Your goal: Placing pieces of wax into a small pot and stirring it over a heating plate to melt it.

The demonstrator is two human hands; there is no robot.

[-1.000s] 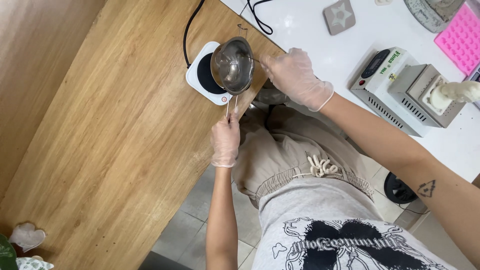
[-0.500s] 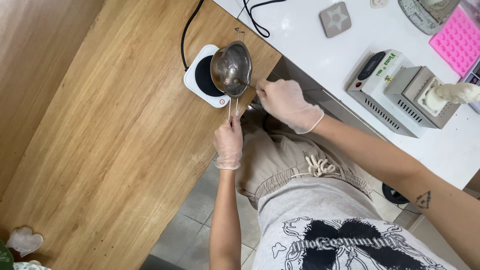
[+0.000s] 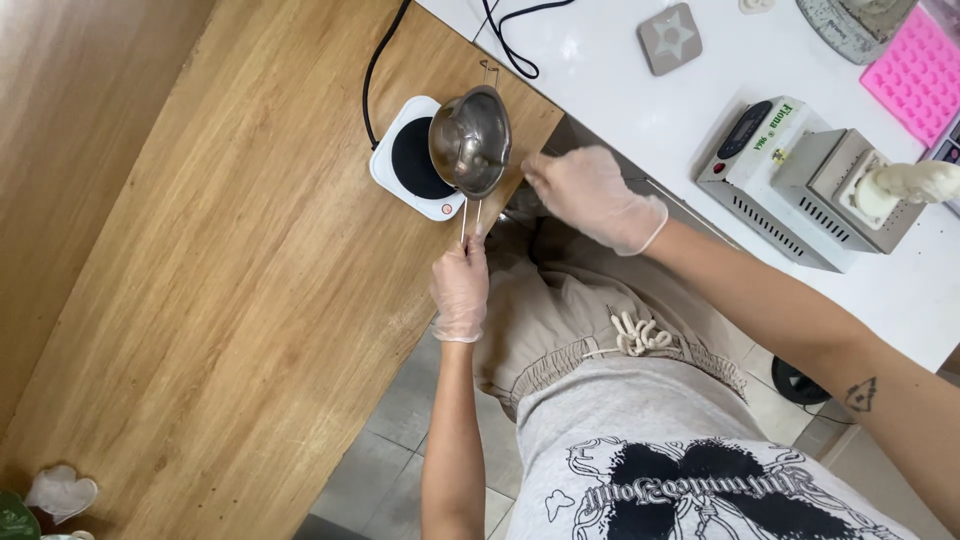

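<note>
Metal pot (image 3: 470,140) held tilted over the hotplate (image 3: 412,160) at the wooden table's (image 3: 230,280) right edge. Left hand (image 3: 460,285) grips the wire handle; right hand (image 3: 590,195) pinches a spoon (image 3: 492,160) inside. Best practice: steady the handle, scrape gently.

clear gloves on both hands; grey printed shirt; beige drawstring trousers

This looks like a small craft workshop. Just above the left hand (image 3: 460,285) a little white hot plate (image 3: 412,160) sits on a wooden table (image 3: 220,280). Past the right hand (image 3: 592,197) a white table (image 3: 620,90) holds a grey machine with a small screen (image 3: 790,180), a pink mold with many holes (image 3: 915,75) and a grey star mold (image 3: 671,37).
</note>
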